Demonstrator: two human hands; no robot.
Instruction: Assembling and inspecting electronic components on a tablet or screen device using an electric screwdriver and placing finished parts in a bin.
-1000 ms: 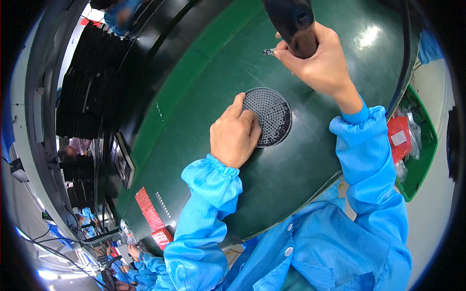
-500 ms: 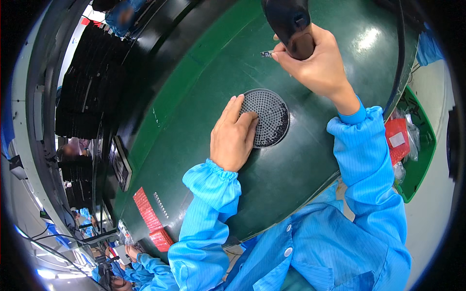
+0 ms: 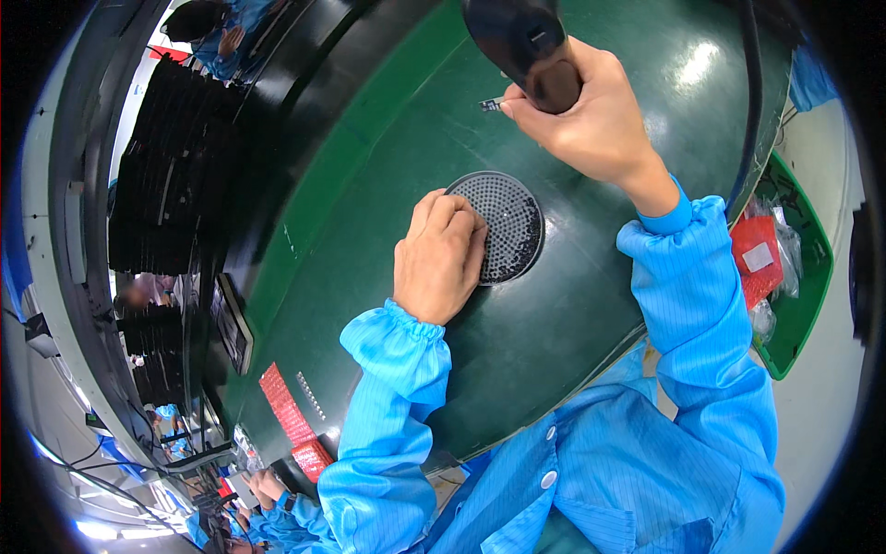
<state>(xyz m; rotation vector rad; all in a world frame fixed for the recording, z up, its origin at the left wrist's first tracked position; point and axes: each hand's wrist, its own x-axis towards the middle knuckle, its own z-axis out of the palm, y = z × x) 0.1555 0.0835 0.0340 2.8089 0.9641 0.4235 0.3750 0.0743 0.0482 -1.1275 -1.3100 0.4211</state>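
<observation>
My left hand (image 3: 439, 251) lies over the left side of a round dark tray (image 3: 503, 196) full of small holes. Its fingers are curled together, and whatever may be between the fingertips is hidden. Tiny black pieces, which look like screws (image 3: 526, 242), cluster along the tray's right side. Up and to the right, my right hand (image 3: 595, 120) is closed round a black hand-held tool (image 3: 520, 42), whose exact kind I cannot tell. A small silver and dark part (image 3: 490, 104) sticks out beside that hand's thumb.
On the green tabletop (image 3: 369, 222) at lower left lie a red bubble-wrap strip (image 3: 288, 406) and a row of small pale pieces (image 3: 310, 395). A green bin (image 3: 812, 305) with red and clear bags stands at right. A black cable (image 3: 752, 111) hangs nearby. Other people work at left.
My left hand's fingers have curled in more over the tray. The black tool and the small part in my right hand have shifted a little to the left.
</observation>
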